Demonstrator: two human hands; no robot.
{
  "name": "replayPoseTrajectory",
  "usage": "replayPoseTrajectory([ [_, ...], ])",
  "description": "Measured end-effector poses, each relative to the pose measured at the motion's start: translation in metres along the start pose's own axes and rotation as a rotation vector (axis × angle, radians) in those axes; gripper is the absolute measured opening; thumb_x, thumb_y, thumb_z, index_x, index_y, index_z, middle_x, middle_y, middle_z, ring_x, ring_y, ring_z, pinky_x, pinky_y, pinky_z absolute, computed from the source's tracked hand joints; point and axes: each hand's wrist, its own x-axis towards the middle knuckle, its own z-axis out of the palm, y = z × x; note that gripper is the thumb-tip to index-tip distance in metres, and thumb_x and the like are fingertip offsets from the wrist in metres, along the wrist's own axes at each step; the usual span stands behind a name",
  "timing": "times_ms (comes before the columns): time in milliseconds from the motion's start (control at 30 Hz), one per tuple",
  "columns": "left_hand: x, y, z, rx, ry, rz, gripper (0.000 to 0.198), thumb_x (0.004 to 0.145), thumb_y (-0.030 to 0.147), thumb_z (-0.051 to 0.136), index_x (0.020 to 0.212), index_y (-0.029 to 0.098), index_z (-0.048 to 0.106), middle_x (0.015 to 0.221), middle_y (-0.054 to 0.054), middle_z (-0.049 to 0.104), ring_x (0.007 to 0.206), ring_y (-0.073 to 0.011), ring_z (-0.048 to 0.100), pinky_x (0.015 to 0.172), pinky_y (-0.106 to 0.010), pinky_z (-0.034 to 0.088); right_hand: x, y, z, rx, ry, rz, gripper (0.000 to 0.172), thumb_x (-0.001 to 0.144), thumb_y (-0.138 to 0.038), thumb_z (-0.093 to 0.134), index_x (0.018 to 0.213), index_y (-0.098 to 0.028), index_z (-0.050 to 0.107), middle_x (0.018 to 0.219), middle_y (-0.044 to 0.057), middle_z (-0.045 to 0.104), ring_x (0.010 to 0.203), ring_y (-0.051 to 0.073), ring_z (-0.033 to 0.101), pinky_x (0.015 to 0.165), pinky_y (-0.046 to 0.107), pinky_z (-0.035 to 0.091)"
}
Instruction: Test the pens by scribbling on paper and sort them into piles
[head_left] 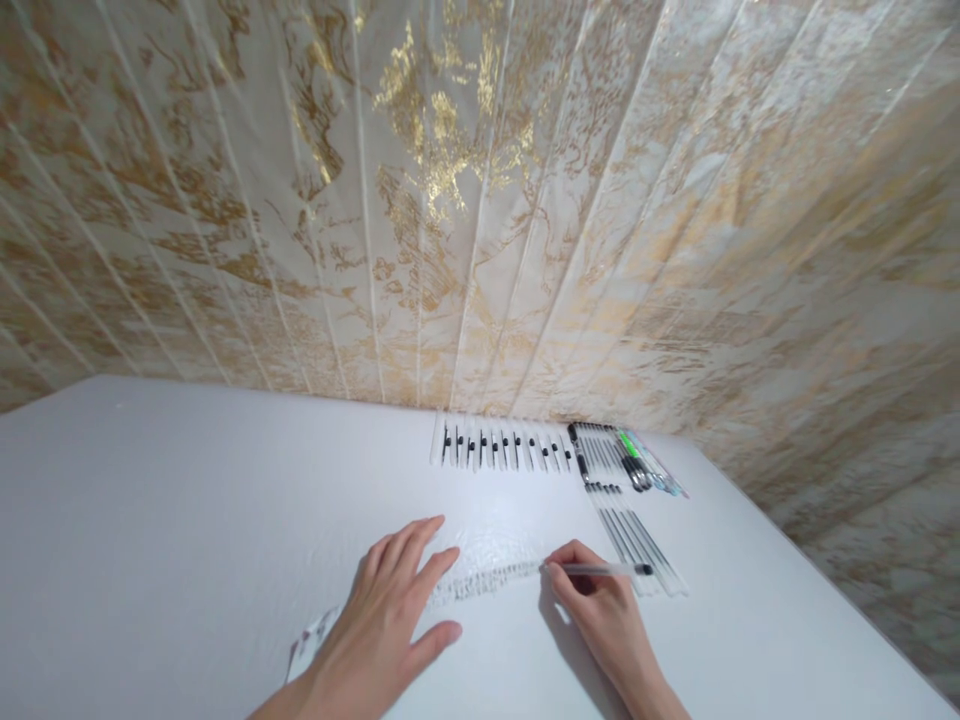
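My right hand is closed around a slim clear pen with a black end pointing right. The pen's other end meets the white surface at the right end of some dark handwriting. My left hand lies spread on the surface at the left end of the writing, fingers apart and holding nothing. Under the left wrist, a small printed piece is partly covered. Beside my right hand, several clear pens lie side by side at a slant.
Along the back edge of the white table is a row of clear tubes with dark pieces. Right of it lie a black-edged group of pens and coloured pens. Gold-patterned fabric rises behind.
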Motion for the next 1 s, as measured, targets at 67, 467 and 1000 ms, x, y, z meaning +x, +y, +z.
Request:
replayPoseTrajectory([
  [67,0.0,0.0,0.0,0.0,-0.002,-0.001,0.056,0.079,0.023,0.071,0.13,0.031,0.051,0.147,-0.007,0.041,0.13,-0.0343,0.038,0.102,-0.054,0.039,0.0,0.0,0.0,0.001,0.002,0.005,0.023,0.081,-0.036,0.054,0.066,-0.018,0.056,0.055,-0.004,0.044,0.053,0.013,0.039,0.05,0.025,0.03],
  [467,0.002,0.003,-0.003,-0.015,-0.025,-0.018,0.052,0.079,0.023,0.072,0.127,0.031,0.054,0.147,-0.006,0.042,0.13,-0.0335,0.038,0.103,-0.053,0.038,0.001,0.007,-0.004,0.122,0.06,0.062,0.021,0.077,-0.035,0.06,0.065,-0.018,0.058,0.049,-0.005,0.044,0.047,0.011,0.039,0.045,0.023,0.029],
  [1000,0.033,-0.013,-0.028,-0.138,0.055,-0.172,0.005,0.086,0.015,0.053,0.086,0.019,0.055,0.091,-0.006,0.058,0.086,-0.0266,0.055,0.078,-0.042,0.043,-0.002,-0.002,-0.006,0.322,0.07,-0.066,0.029,0.08,-0.048,0.066,0.083,-0.02,0.059,0.073,0.003,0.068,0.055,0.015,0.051,0.053,0.024,0.041],
])
